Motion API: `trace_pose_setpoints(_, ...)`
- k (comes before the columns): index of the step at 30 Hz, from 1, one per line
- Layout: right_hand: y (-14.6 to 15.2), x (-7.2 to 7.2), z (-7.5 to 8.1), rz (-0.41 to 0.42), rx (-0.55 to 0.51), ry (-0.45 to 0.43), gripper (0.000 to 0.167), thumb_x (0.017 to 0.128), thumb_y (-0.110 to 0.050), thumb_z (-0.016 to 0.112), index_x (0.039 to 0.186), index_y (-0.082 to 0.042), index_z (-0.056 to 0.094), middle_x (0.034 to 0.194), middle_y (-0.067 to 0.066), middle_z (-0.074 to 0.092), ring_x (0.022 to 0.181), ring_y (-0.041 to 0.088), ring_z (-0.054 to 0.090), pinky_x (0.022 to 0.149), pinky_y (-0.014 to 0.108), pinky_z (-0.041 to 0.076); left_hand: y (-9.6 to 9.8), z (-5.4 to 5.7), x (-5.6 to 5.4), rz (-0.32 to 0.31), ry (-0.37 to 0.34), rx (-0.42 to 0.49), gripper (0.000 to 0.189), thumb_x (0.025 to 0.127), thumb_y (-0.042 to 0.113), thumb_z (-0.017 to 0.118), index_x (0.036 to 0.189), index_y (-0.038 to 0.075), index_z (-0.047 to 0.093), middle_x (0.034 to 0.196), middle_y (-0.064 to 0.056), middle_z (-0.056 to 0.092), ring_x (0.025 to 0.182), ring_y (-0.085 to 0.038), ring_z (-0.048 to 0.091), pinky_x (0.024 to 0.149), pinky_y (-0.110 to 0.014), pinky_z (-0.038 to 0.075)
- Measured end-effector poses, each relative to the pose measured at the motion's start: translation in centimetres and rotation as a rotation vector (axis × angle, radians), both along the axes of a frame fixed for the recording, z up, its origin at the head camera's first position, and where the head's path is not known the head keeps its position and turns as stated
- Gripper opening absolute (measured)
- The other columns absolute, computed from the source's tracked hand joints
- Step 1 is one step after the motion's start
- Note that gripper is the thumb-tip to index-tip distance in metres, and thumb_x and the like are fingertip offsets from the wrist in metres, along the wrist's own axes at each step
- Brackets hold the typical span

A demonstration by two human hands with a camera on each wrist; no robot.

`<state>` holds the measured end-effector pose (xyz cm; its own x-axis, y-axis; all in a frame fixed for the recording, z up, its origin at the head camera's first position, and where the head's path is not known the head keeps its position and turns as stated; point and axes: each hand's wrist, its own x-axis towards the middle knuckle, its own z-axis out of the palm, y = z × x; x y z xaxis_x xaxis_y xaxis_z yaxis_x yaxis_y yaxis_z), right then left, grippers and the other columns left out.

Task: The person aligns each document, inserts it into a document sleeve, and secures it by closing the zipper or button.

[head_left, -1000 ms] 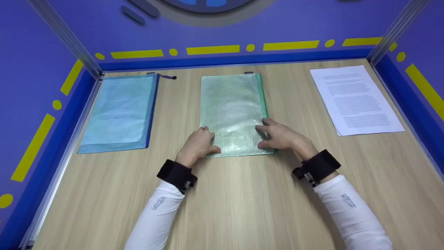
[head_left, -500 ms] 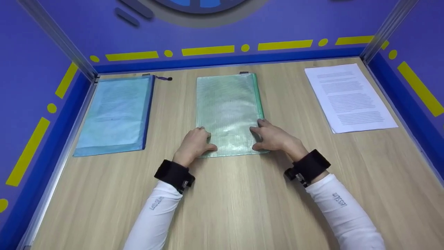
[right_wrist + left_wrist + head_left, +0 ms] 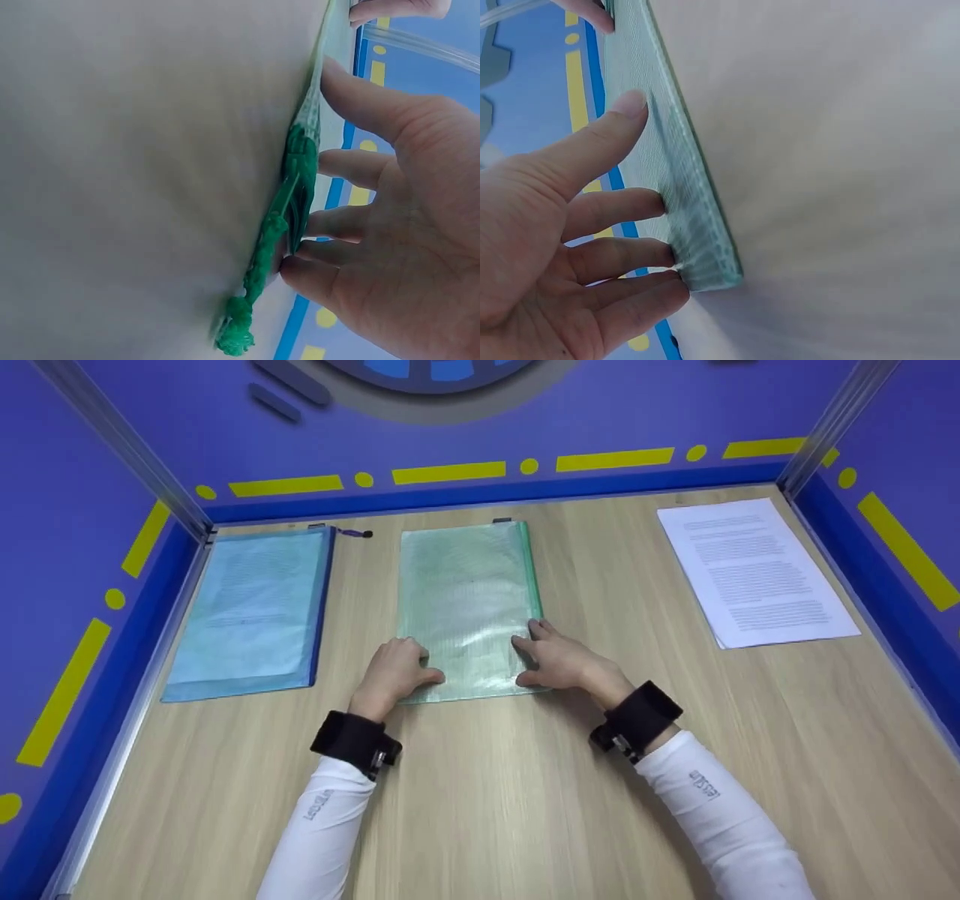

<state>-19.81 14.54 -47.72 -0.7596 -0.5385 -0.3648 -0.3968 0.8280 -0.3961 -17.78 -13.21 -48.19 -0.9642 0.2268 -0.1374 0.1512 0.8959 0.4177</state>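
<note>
A translucent green zip folder (image 3: 469, 600) lies flat on the wooden table, its green zipper along the right side. My left hand (image 3: 394, 671) touches its lower left edge; in the left wrist view the thumb (image 3: 604, 139) lies over its surface and relaxed fingers (image 3: 622, 251) meet the side. Opposite, my right hand (image 3: 566, 660) rests at the lower right corner, thumb and fingertips spread on the surface and zipper side. The right wrist view shows a green braided zipper cord (image 3: 259, 259) hanging off the folder's near corner beside those fingertips.
A blue zip folder (image 3: 247, 611) with printed sheets inside lies at the left, its dark cord (image 3: 352, 533) pointing right. A stack of printed paper (image 3: 757, 574) lies at the right. Blue-purple panels (image 3: 465, 439) enclose the back and sides of the table (image 3: 480, 802).
Both hands and the green folder between them have shifted left, closer to the blue folder. The blue folder and the paper stack keep their places on the table; the head view moved slightly.
</note>
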Motion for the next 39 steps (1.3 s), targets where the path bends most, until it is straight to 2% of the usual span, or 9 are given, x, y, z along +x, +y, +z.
trace_pose_setpoints(6,-1.1,-0.1,-0.2,0.013,0.011,-0.018,0.074,0.097,-0.039,0.062,0.156,-0.01,0.029,0.164,0.028,0.006,0.155,0.041,0.003,0.123,0.054,0.023,-1.3,-0.4,-0.1,0.043,0.018,0.013,0.053,0.081,0.019,0.076,0.058,0.017,0.028,0.058,0.007,0.019,0.056,-0.013,0.021,0.055,-0.027,0.019)
trace_pose_setpoints(11,-1.1,-0.4,-0.3,0.019,-0.011,-0.024,0.073,0.097,-0.04,0.061,0.156,-0.01,0.03,0.165,0.025,0.007,0.155,0.038,0.004,0.123,0.053,0.024,-1.6,-0.4,-0.1,0.059,0.017,0.016,0.056,0.081,0.019,0.076,0.057,0.018,0.026,0.058,0.007,0.019,0.055,-0.013,0.02,0.054,-0.027,0.019)
trace_pose_setpoints(15,0.0,-0.8,-0.2,-0.013,-0.087,-0.048,0.07,0.096,-0.039,0.063,0.153,-0.009,0.036,0.165,0.023,0.013,0.154,0.038,0.016,0.122,0.051,0.027,-1.5,-0.3,-0.1,0.063,0.015,0.011,0.056,0.081,0.02,0.077,0.056,0.018,0.027,0.058,0.007,0.019,0.056,-0.013,0.021,0.054,-0.027,0.02)
trace_pose_setpoints(19,1.8,-1.1,-0.3,-0.072,-0.168,-0.032,0.064,0.097,-0.037,0.062,0.151,-0.008,0.041,0.162,0.025,0.023,0.149,0.041,0.029,0.12,0.051,0.031,-1.4,-0.3,0.0,0.06,0.012,0.012,0.056,0.081,0.022,0.077,0.056,0.018,0.027,0.058,0.007,0.02,0.056,-0.013,0.021,0.054,-0.027,0.02)
trace_pose_setpoints(23,4.2,-1.3,-0.4,-0.118,-0.203,0.027,0.06,0.099,-0.032,0.059,0.149,-0.005,0.042,0.159,0.029,0.028,0.146,0.045,0.033,0.119,0.054,0.031,-1.5,-0.3,0.0,0.049,0.018,0.007,0.055,0.082,0.023,0.078,0.056,0.017,0.029,0.058,0.007,0.02,0.056,-0.013,0.022,0.054,-0.027,0.02)
trace_pose_setpoints(29,8.2,-1.5,-0.7,-0.2,-0.219,0.049,0.059,0.101,-0.03,0.056,0.149,-0.001,0.041,0.158,0.032,0.027,0.145,0.048,0.031,0.119,0.058,0.027,-1.5,-0.3,0.0,0.03,0.029,-0.012,0.054,0.081,0.023,0.078,0.056,0.016,0.03,0.059,0.007,0.022,0.058,-0.014,0.025,0.055,-0.026,0.022)
trace_pose_setpoints(34,11.3,-1.8,-0.5,-0.255,-0.189,0.039,0.06,0.101,-0.028,0.054,0.151,0.0,0.036,0.159,0.034,0.022,0.144,0.052,0.028,0.119,0.061,0.024,-1.4,-0.3,-0.1,0.032,0.002,-0.024,0.054,0.081,0.024,0.077,0.056,0.017,0.03,0.059,0.006,0.023,0.058,-0.014,0.026,0.055,-0.027,0.023)
trace_pose_setpoints(39,14.4,-2.2,0.0,-0.307,-0.139,0.088,0.059,0.103,-0.026,0.05,0.151,0.003,0.034,0.158,0.037,0.019,0.145,0.055,0.023,0.119,0.063,0.02,-1.5,-0.3,-0.2,0.034,-0.006,-0.038,0.053,0.082,0.024,0.076,0.056,0.017,0.031,0.059,0.006,0.025,0.058,-0.015,0.027,0.055,-0.028,0.023)
